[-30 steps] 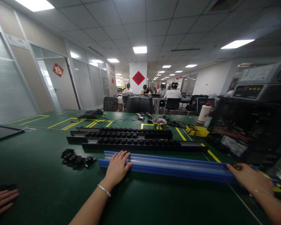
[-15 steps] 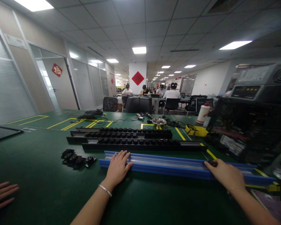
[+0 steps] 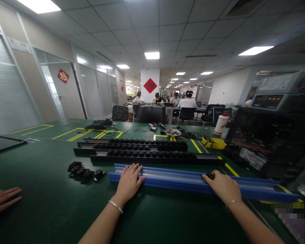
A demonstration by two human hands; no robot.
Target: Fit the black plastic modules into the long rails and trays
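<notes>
A long blue channel rail (image 3: 173, 179) lies across the green table in front of me. On its left end rests my left hand (image 3: 129, 181), fingers spread over the channel. My right hand (image 3: 225, 186) is closed around a small black piece (image 3: 210, 176) sitting in the channel, right of the rail's middle; most of that piece is hidden by the fingers. Left of the rail lies a small cluster of black square pieces with raised round tops (image 3: 82, 172). Beyond it are several black rails (image 3: 155, 158), lined with similar round-topped black pieces.
Another person's hand (image 3: 3, 200) lies at the left table edge. An opened computer case (image 3: 274, 135) stands on the right, near a yellow tray (image 3: 215, 143) and a white bottle (image 3: 221, 124). Farther back are a metal bowl (image 3: 173, 132), cables and seated people.
My right hand has slid left along the blue rail with the small black piece. My left hand stays on the rail's left end.
</notes>
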